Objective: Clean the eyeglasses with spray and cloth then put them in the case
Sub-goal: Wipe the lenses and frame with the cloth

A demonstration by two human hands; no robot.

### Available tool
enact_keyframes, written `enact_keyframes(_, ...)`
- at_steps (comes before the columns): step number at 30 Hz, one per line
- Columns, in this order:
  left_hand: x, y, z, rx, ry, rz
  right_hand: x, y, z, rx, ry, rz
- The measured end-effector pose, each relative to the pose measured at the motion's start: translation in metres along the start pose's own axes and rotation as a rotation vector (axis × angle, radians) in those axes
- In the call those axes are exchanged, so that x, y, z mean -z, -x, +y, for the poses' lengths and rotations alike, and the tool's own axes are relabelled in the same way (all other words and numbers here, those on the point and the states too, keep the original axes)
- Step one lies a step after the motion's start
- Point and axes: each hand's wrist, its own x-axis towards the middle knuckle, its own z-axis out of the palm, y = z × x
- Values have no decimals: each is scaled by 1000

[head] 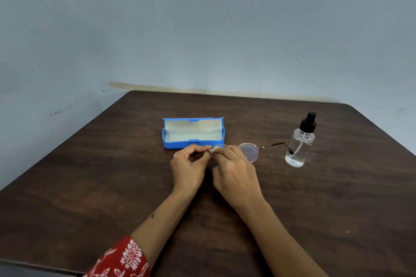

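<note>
both hands met over the table (90,186), just in front of the case (193,133), at its right end.

left hand (188,170): fingers curled, thumb and forefinger pinched together on the near lens edge of the glasses (248,152), or on the cloth there; could not tell which. the other fingers were curled under the palm.

right hand (234,171): back of hand to the camera, fingers curled down and pinching a small yellowish bit of cloth (215,148) against the left lens. most of the cloth was hidden between the two hands; fingertips not seen.

glasses: held by both hands just right of the case's front right corner. one round lens showed clear of the right hand, thin metal rim. one temple stretched away right from the case, its dark tip in front of the bottle (300,144). could not tell if the frame touched the table.

case: blue, open, lid up at the back, pale lining, nothing inside.

bottle: clear, black spray top, upright, well right of the case, a little liquid at the bottom.

red patterned sleeve (122,258) on the left arm, well in front of the case. grey wall (202,29) behind the case.
</note>
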Motion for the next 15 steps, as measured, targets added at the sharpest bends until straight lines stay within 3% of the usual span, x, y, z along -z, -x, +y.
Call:
enact_keyframes(9,-1,2,3,-39,-1,-11,1,-6,5,-54,88,45)
enact_keyframes(15,0,2,0,-13,-22,-1,0,0,0,-15,2,12)
